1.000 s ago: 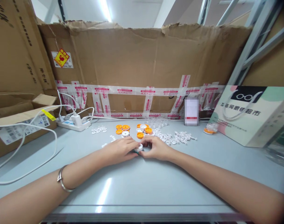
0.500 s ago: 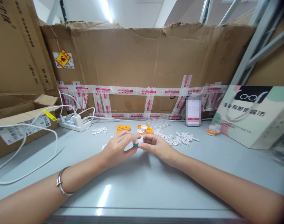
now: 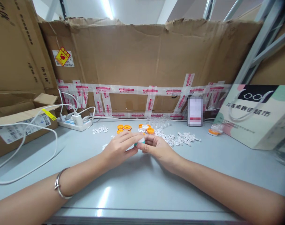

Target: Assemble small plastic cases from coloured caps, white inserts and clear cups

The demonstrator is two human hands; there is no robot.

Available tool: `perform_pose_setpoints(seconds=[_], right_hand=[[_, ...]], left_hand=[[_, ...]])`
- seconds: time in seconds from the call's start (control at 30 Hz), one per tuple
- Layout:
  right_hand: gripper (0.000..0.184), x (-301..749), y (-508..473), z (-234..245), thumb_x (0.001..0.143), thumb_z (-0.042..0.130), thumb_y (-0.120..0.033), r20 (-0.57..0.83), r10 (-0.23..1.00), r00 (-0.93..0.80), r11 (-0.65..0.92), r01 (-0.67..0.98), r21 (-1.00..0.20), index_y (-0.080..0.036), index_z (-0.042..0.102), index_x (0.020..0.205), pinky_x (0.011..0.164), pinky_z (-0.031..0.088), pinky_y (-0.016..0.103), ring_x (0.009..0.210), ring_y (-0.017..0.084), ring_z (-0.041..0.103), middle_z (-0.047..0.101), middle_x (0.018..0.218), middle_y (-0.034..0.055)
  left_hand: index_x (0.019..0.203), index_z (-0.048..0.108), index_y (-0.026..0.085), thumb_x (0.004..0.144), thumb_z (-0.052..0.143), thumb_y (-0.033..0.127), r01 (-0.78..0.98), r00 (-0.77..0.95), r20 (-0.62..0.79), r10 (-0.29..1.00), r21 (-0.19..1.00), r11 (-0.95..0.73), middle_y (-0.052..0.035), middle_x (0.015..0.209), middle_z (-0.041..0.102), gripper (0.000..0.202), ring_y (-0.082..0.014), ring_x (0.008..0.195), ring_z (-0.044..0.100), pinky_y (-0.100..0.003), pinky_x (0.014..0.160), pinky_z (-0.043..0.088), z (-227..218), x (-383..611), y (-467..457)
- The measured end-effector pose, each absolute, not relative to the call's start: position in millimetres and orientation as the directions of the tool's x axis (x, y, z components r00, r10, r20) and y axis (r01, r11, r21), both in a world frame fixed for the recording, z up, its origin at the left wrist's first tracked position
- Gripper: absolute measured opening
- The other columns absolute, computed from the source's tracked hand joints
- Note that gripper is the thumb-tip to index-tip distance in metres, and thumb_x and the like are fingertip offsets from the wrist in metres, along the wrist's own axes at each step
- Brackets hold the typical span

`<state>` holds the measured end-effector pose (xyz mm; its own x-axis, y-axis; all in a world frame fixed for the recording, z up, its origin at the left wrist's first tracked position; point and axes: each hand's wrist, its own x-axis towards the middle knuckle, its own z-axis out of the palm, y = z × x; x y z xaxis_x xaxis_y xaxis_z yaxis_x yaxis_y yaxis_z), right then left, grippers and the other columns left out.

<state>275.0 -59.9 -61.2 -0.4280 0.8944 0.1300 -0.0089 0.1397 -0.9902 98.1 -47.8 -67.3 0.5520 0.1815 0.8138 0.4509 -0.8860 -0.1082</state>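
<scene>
My left hand point(image 3: 120, 147) and my right hand point(image 3: 157, 147) meet above the middle of the grey table point(image 3: 133, 187). Both pinch a small white and teal round part point(image 3: 140, 141) between their fingertips, and the fingers cover most of it. Just behind the hands lie several orange and white discs point(image 3: 133, 128). A scatter of small white plastic pieces point(image 3: 179, 138) spreads to the right of them. A silver bracelet point(image 3: 59, 187) circles my left wrist.
A taped cardboard wall point(image 3: 144, 65) closes the back. At the left are a power strip point(image 3: 73, 123) with white cables point(image 3: 27, 150) and a cardboard box point(image 3: 18, 125). A printed paper bag point(image 3: 257, 115) lies at the right, with an orange piece point(image 3: 213, 131) beside it.
Both hands lifted the small part off the table and now hold it slightly higher and closer together. The left fingers have closed further over it.
</scene>
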Motion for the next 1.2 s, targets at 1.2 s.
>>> perform_pose_setpoints(seconds=[1.2], right_hand=[[0.025,274.7,-70.0,-53.9,0.073,0.065,-0.036,0.134,0.857,-0.497,0.032,-0.209,-0.977,-0.022,0.068,0.093,0.085,0.039,0.031,0.09,0.013,0.056,0.066,0.093,0.0027]], left_hand=[[0.106,0.055,0.016,0.078,0.059,0.01,0.466,0.437,0.891,0.123,-0.108,-0.878,-0.0061,0.09,0.069,0.029,-0.0133,0.074,0.061,-0.026,0.068,0.05,-60.3,97.6,-53.5]])
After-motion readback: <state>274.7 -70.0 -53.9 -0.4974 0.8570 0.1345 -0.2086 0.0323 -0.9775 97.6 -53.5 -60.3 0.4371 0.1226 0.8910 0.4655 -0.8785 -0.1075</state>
